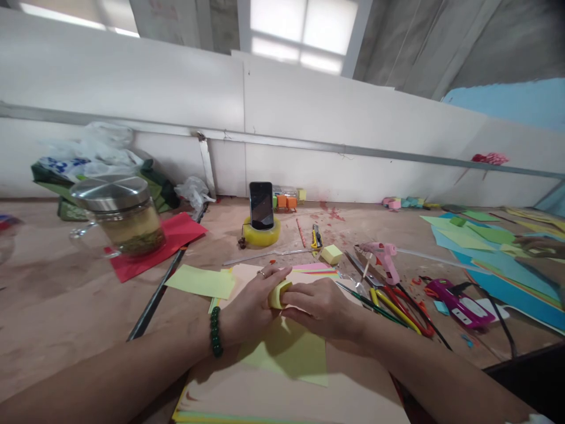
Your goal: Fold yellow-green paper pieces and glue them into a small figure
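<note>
Left hand (251,303) and right hand (320,306) met over yellow-green sheet (286,350) at table's near edge — fingers of both pinched on small rolled yellow paper (279,293) held between them, just above sheet. Green bead bracelet (215,331) on left wrist. Pink glue gun (385,258) and scissors (397,306) lay right of hands; phone (261,205) stood upright in yellow tape roll (261,234) beyond — glass jar (123,215) far left.

1. Left of the glass jar (125,215), bare table (53,306) gives a hand open passage.
2. Right of the jar, a dark rod (161,288) lies slantwise, then paper sheets (200,281).
3. Further right of the jar, a phone (261,205) stands upright on a tape roll (261,234).
4. Far right of the jar, scissors (397,303) and two glue guns (385,259) crowd the surface.
</note>
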`<action>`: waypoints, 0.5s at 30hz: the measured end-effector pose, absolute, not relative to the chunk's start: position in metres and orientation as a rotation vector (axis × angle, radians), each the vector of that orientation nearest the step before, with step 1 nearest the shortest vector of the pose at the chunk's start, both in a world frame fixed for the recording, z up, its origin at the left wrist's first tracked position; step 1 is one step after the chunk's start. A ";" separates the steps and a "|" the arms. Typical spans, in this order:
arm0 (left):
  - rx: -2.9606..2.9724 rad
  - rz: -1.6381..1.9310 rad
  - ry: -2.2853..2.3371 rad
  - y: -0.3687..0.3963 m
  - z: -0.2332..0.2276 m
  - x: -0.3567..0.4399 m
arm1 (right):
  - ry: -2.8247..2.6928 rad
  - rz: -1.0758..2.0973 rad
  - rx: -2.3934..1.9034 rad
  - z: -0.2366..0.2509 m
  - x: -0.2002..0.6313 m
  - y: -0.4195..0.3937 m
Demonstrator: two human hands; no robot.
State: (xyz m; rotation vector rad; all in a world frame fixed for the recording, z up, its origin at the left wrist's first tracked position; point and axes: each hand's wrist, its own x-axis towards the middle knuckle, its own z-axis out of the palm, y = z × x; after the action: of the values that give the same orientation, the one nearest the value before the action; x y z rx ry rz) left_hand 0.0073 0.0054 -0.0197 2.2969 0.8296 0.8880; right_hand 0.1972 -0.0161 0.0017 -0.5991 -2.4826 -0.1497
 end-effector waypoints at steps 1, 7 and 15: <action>2.287 0.885 0.827 0.005 -0.020 0.007 | -2.482 -0.078 -0.609 0.002 0.196 -0.017; 2.258 0.837 0.818 0.001 -0.020 0.008 | -2.425 0.136 -0.673 -0.012 0.188 -0.019; 2.189 0.697 0.815 0.003 -0.017 0.004 | -2.532 0.049 -0.733 -0.015 0.198 -0.012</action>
State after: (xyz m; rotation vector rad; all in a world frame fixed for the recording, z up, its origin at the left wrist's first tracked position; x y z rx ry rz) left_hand 0.0041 0.0028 -0.0172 2.1889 0.8146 0.6974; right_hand 0.1978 -0.0124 -0.0146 -0.7329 -2.5320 0.0494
